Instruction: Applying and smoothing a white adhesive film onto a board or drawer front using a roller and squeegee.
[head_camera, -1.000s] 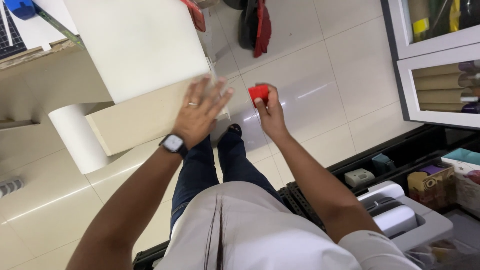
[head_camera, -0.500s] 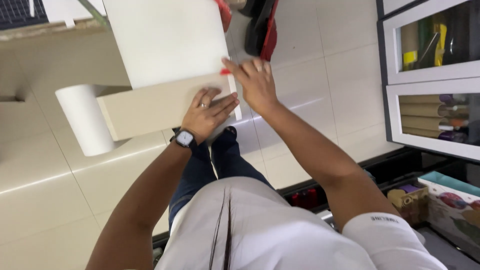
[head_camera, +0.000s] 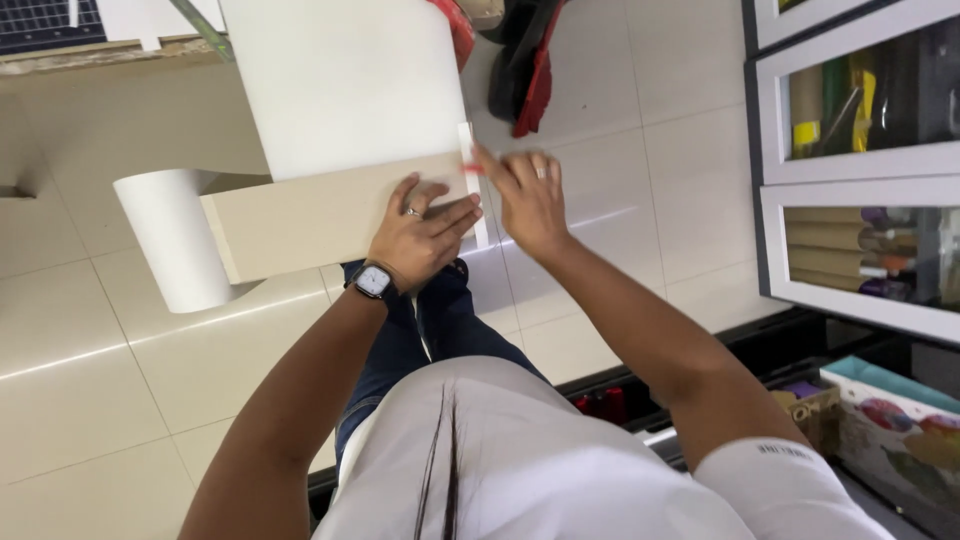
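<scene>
I see a white sheet (head_camera: 340, 80) at twelve o'clock over a pale beige box (head_camera: 310, 215); at nine o'clock its loose end curls into a white roll (head_camera: 165, 240); a small red cutter (head_camera: 472, 168) shows just above centre; the left hand (head_camera: 420, 235) wears a silver ring and a black-strapped, white-faced watch (head_camera: 372, 282); the floor tiles (head_camera: 90, 380) are glossy cream; the trousers (head_camera: 400, 340) are dark blue, the shirt (head_camera: 520, 470) white; at three o'clock, a white-framed cabinet (head_camera: 860, 165) holds brown, yellow and purple rolls.

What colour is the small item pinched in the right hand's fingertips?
Red: the small item at the right hand fingertips shows only in the head view, mostly hidden.
</scene>
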